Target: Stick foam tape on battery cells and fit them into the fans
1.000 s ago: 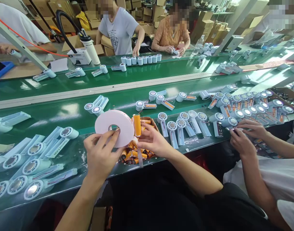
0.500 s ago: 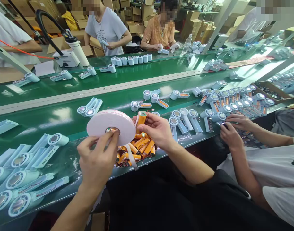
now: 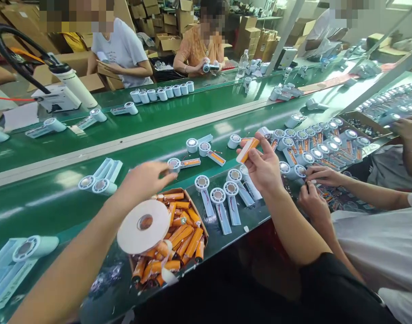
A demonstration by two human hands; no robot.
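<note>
In my right hand [image 3: 265, 168] is an orange cylindrical battery [image 3: 252, 145], pinched between thumb and fingers, with a strip of white tape [image 3: 244, 152] along it. My left hand [image 3: 147, 180] stretches over the belt, its fingers apart and a little blurred. Its fingertips are at a light-blue handheld fan [image 3: 174, 164] that has an orange battery in its handle; whether they touch is unclear. Below that hand, a roll of white double-sided tape [image 3: 128, 231] lies on a box of orange batteries [image 3: 192, 243], its loose end hanging over them.
Light-blue fans with open handles [image 3: 218, 196] lie right of the box, others [image 3: 33, 247] at the left. A co-worker's hands [image 3: 314, 189] work beside many fans at the right. People sit across the green conveyor belt [image 3: 141, 144]; a white machine with a black hose [image 3: 74, 87] stands there.
My left hand has let go of the tape roll, now lying on the batteries, and has reached forward. My right hand has moved right with the battery, which now shows the white tape strip.
</note>
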